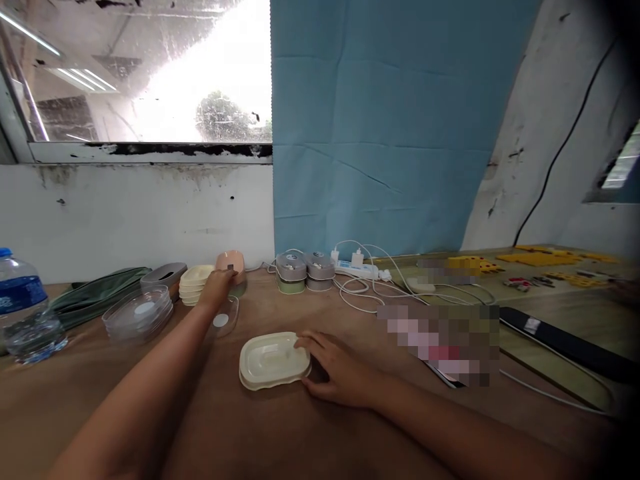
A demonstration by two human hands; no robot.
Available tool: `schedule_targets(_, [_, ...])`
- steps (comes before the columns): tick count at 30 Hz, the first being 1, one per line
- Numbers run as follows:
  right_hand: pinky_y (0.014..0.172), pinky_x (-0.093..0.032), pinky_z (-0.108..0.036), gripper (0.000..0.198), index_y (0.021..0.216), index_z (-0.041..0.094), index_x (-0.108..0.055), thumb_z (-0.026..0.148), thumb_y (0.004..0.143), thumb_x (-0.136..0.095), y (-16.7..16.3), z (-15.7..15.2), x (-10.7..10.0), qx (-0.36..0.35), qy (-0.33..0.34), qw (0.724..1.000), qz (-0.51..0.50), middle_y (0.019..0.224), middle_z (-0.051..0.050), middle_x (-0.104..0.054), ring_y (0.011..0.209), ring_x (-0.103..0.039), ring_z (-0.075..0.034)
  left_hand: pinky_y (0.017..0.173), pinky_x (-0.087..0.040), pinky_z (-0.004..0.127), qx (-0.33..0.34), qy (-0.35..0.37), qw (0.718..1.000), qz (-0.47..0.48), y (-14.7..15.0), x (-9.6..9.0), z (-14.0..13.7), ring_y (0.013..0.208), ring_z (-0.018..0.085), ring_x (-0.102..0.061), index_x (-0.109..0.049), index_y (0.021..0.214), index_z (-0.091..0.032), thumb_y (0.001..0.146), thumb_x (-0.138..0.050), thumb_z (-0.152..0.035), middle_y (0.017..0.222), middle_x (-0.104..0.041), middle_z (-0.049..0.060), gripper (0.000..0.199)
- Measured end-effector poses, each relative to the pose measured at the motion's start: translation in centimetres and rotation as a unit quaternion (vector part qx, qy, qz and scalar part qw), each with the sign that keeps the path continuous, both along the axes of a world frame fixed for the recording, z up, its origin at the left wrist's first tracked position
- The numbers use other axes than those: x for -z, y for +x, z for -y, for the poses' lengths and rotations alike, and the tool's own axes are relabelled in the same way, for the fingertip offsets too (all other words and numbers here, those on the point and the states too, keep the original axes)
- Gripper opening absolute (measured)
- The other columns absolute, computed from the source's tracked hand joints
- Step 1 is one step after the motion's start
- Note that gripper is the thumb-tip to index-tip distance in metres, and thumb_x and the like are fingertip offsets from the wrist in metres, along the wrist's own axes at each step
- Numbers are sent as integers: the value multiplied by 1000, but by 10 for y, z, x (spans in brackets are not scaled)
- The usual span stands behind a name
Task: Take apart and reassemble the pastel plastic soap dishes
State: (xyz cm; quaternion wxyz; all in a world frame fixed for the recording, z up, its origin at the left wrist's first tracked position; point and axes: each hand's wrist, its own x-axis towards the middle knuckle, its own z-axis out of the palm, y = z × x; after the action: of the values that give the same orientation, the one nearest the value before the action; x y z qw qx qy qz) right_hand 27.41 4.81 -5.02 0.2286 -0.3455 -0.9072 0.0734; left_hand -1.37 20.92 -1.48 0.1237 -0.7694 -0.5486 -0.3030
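Note:
In front of me on the table lies a cream oval plastic lid [275, 360] with a raised rim and sunken middle. My right hand [340, 370] grips its right end, fingers on top and thumb at the near side. Stretched out to the back, my left hand [215, 288] is closed at the front of a peach plastic lid [230, 259], which stands tilted up; its fingertips are partly hidden. Just left of that hand stands a stack of cream lids [194, 285]. A clear lid [227, 317] with a white round patch lies beside the left wrist.
Clear trays [139, 313], a grey container [163, 277], a green pouch [95, 293] and a water bottle [27, 310] stand left. Behind are two grey-and-green boxes [305, 272] and a power strip [357, 269] with white cables. A phone [440, 353], partly blurred, lies right.

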Motion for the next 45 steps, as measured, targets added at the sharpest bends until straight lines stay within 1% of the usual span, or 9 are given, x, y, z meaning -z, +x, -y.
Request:
schedule_targets(4, [104,-27,-42,85,138,17,-18,31,67,-64,1,0,-3,29,66,997,-19,142,-16,-21,130,-22,-30,83,-45,30,31,36,997,61,1,-11,53,91,21,-61,-61,107,-18,82,-53,-31,100,-67,7,29])
schedule_targets(9, [105,-21,-49,99,140,21,-4,33,65,-67,-1,-1,-5,27,169,984,-50,147,-13,8,134,-4,-34,95,-41,34,318,-79,939,101,-6,-3,133,102,21,-59,-66,98,-20,80,-59,-28,103,-68,5,21])
schedule_targets(13, [104,-27,-44,90,139,25,-18,32,64,-67,-2,0,-7,16,85,996,-15,148,-9,1,133,-14,-32,99,-38,33,413,-140,899,36,-11,17,153,108,19,-56,-66,101,-21,84,-54,-22,105,-68,5,21])
schedule_targets(17, [103,-30,-39,70,134,26,-34,30,70,-62,-1,0,-7,-14,-8,999,33,145,-8,-17,130,-25,-28,104,-33,33,391,-169,905,15,-10,25,149,117,18,-49,-61,108,-22,88,-47,-22,112,-64,4,24])
schedule_targets(22, [103,-30,-38,63,132,25,-39,27,73,-60,-1,-1,-8,-17,-16,999,31,140,-9,-29,129,-29,-26,108,-22,41,325,-179,929,15,-7,26,154,127,22,-37,-56,114,-26,88,-45,-27,125,-55,3,28])
schedule_targets(35, [99,-36,-37,45,124,26,-49,24,79,-54,3,-4,-8,-37,-29,998,32,131,-9,-41,122,-38,-24,99,-35,38,302,-229,920,103,10,40,155,119,24,-43,-55,104,-22,79,-59,-35,132,-43,11,29])
schedule_targets(39, [100,-35,-37,46,125,27,-47,24,80,-54,3,-4,-8,-46,-32,998,34,132,-9,-39,123,-37,-23,101,-34,38,279,-174,940,87,1,38,150,120,22,-42,-50,114,-22,85,-49,-33,129,-46,10,31])
schedule_targets(43, [100,-35,-37,44,125,28,-47,25,81,-53,5,-6,-8,-52,-39,997,39,132,-8,-40,123,-37,-23,105,-27,45,174,-68,978,94,-19,42,133,125,24,-36,-48,118,-18,85,-41,-20,127,-49,12,34])
schedule_targets(45, [100,-34,-37,44,125,28,-47,26,82,-52,6,-6,-9,-55,-40,997,40,132,-8,-39,123,-37,-22,104,-26,48,127,-72,986,76,-29,45,124,124,27,-37,-52,115,-15,79,-43,-15,124,-52,13,37])
